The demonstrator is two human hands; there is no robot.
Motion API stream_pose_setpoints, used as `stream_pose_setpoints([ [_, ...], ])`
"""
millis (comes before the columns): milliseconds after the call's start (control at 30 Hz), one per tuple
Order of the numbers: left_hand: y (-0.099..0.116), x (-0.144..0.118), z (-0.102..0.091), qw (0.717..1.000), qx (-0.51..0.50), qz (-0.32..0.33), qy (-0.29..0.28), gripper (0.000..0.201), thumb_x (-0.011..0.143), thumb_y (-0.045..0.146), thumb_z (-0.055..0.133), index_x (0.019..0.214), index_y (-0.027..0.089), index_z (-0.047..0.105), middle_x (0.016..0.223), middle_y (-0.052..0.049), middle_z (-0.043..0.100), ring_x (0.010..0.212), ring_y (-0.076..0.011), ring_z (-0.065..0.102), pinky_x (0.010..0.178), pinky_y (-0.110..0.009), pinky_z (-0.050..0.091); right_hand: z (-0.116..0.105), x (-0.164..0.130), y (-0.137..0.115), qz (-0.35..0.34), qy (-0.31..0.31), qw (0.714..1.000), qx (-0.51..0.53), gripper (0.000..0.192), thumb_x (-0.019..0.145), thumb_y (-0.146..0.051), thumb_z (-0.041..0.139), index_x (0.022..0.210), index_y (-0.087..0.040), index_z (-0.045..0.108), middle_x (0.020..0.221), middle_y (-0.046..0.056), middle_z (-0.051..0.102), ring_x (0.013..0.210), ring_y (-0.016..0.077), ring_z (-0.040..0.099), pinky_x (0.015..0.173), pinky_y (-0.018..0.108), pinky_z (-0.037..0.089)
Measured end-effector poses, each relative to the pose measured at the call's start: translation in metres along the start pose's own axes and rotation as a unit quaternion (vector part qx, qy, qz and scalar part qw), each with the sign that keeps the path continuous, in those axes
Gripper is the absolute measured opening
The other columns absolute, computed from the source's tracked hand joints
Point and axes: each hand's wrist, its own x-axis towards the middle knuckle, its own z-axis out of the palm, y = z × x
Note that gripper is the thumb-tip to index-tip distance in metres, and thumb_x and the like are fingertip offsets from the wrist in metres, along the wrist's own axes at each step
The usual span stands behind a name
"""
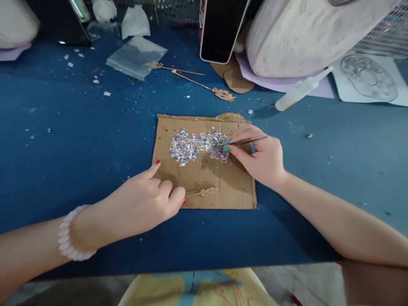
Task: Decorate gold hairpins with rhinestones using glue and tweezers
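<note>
My right hand pinches a pair of thin dark tweezers, with their tips in the right end of a pile of small glittery rhinestones. The pile spreads over a piece of brown cardboard. At the cardboard's lower left, my left hand has its fingers curled and its index finger stretched toward the board's left edge. From between its thumb and fingers sticks out a gold hairpin with a leaf-shaped end, low over the cardboard. The rest of the hairpin's stem is hidden by the hand.
Two more gold hairpins lie behind the cardboard, near a clear zip bag. A phone leans upright at the back. Right of it are a pale bag, a glue bottle and a printed sheet.
</note>
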Motion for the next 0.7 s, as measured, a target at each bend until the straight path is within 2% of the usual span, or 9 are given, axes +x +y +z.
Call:
stream_pose_setpoints([
  [267,0.0,0.001,0.0,1.0,-0.002,0.0,-0.002,0.029,0.095,0.017,0.048,0.067,0.021,0.049,0.05,0.003,0.048,0.043,-0.0158,0.049,0.085,-0.051,0.063,-0.002,-0.004,0.002,-0.009,-0.006,0.999,0.038,0.007,0.087,-0.019,0.07,0.083,-0.024,0.068,0.082,0.002,0.073,0.084,0.0177,0.07,0.076,0.036,0.059],
  [400,0.0,0.0,0.0,1.0,-0.001,0.002,-0.006,0.026,0.093,0.015,0.05,0.067,0.021,0.049,0.051,0.003,0.049,0.044,-0.0161,0.051,0.087,-0.051,0.063,-0.004,-0.009,0.001,-0.008,-0.043,0.996,0.082,0.006,0.086,-0.018,0.071,0.083,-0.024,0.069,0.083,0.002,0.073,0.083,0.0171,0.071,0.072,0.034,0.061],
  [600,-0.001,0.0,0.001,1.0,-0.003,0.004,-0.012,0.025,0.092,0.016,0.05,0.067,0.021,0.048,0.051,0.004,0.05,0.045,-0.0153,0.051,0.086,-0.05,0.063,-0.006,-0.008,-0.003,-0.111,-0.095,0.986,0.084,0.01,0.083,-0.014,0.073,0.081,-0.023,0.07,0.078,0.001,0.075,0.081,0.0173,0.072,0.076,0.035,0.063],
  [700,0.0,-0.001,0.0,1.0,0.002,0.004,-0.015,0.023,0.089,0.014,0.051,0.067,0.021,0.048,0.052,0.004,0.05,0.045,-0.0147,0.051,0.086,-0.049,0.063,-0.007,-0.007,-0.004,-0.12,-0.106,0.984,0.083,0.011,0.083,-0.013,0.073,0.082,-0.023,0.07,0.078,0.001,0.075,0.08,0.0173,0.072,0.076,0.035,0.063],
])
